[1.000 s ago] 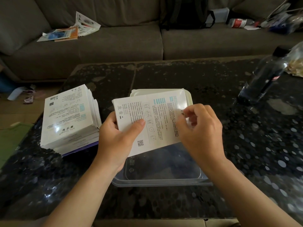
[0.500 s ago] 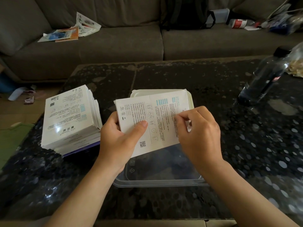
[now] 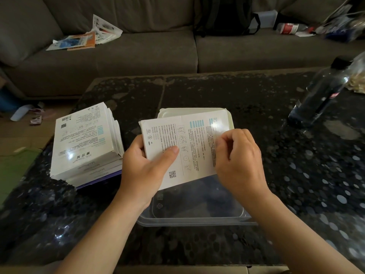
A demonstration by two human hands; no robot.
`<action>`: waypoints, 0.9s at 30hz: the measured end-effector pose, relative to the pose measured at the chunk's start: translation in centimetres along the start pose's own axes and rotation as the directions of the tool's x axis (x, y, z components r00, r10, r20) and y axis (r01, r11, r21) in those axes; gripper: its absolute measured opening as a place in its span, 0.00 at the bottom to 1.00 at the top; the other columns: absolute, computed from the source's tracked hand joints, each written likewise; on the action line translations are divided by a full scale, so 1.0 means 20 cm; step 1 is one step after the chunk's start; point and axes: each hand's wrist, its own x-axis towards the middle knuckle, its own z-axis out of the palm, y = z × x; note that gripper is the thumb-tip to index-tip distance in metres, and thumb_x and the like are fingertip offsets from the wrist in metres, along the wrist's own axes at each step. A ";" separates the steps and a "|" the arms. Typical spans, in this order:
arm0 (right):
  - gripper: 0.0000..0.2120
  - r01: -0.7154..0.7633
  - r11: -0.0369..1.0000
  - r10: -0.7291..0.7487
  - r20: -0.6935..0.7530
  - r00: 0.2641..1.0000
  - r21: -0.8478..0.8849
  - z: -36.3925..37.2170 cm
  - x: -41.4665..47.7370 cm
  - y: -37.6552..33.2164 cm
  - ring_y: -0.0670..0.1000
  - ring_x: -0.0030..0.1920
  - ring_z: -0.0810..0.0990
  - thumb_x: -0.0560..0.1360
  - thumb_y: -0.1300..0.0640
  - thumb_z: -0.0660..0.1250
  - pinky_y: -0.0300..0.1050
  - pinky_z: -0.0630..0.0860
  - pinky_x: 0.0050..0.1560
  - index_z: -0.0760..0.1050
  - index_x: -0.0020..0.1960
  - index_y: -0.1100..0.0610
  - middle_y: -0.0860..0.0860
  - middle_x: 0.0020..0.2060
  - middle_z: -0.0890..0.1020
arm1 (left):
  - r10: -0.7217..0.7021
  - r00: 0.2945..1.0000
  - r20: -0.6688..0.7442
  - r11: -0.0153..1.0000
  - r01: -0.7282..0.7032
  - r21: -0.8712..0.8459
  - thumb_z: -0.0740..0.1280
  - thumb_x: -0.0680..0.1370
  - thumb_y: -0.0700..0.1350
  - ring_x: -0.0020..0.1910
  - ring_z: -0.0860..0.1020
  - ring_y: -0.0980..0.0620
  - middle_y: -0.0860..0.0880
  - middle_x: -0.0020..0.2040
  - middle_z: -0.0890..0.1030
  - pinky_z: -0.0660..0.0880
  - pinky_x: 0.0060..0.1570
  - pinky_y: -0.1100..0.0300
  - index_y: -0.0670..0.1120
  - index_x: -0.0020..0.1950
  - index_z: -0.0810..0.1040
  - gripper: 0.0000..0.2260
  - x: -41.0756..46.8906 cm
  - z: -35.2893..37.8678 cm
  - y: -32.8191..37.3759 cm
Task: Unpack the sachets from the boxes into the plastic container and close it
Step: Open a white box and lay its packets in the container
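Box (image 3: pixel 184 147) held above plastic container (image 3: pixel 197 221): left hand (image 3: pixel 147 169) clamps left end, right hand (image 3: pixel 238 161) pinches right edge.

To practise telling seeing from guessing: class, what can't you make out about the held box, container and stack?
Head view:
Held box: contents hidden by its walls; print too small.
Right hand: which part of the box its fingers pinch, hidden by the hand.
Plastic container: far part covered by the box.
Stack of boxes: count unclear, lower ones covered.

Home living room: grey sofa (image 3: pixel 122 56) beyond the gripped box (image 3: pixel 197 139), speckled coffee table (image 3: pixel 217 91) beneath it, backpack (image 3: pixel 223 16) on the sofa.
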 end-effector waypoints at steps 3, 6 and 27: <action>0.07 -0.085 0.991 0.077 0.077 0.994 0.101 -0.02 0.02 0.00 0.46 0.43 0.77 0.81 0.53 0.63 0.40 0.77 0.39 0.70 0.44 0.49 0.44 0.45 0.75 | -0.009 1.000 -0.004 1.000 0.009 -0.011 0.77 0.68 0.51 0.58 0.83 0.49 0.52 0.58 0.84 0.83 0.51 0.42 0.50 0.63 0.78 0.24 0.00 0.00 0.00; 0.07 -0.166 0.969 0.143 0.136 0.980 0.183 -0.06 0.05 -0.01 0.48 0.40 0.79 0.82 0.54 0.62 0.35 0.75 0.33 0.72 0.45 0.50 0.49 0.44 0.78 | -0.013 1.000 0.002 1.000 0.013 -0.018 0.77 0.68 0.50 0.59 0.83 0.49 0.52 0.59 0.84 0.83 0.52 0.42 0.50 0.63 0.78 0.24 0.01 -0.01 0.01; 0.17 -0.577 0.253 0.362 0.477 0.801 0.776 -0.19 0.14 -0.07 0.51 0.33 0.80 0.84 0.61 0.56 0.43 0.75 0.29 0.69 0.67 0.73 0.59 0.42 0.86 | -0.037 0.992 0.122 0.987 0.056 -0.149 0.72 0.71 0.43 0.59 0.83 0.46 0.47 0.59 0.85 0.80 0.54 0.42 0.49 0.60 0.81 0.17 0.10 -0.20 0.10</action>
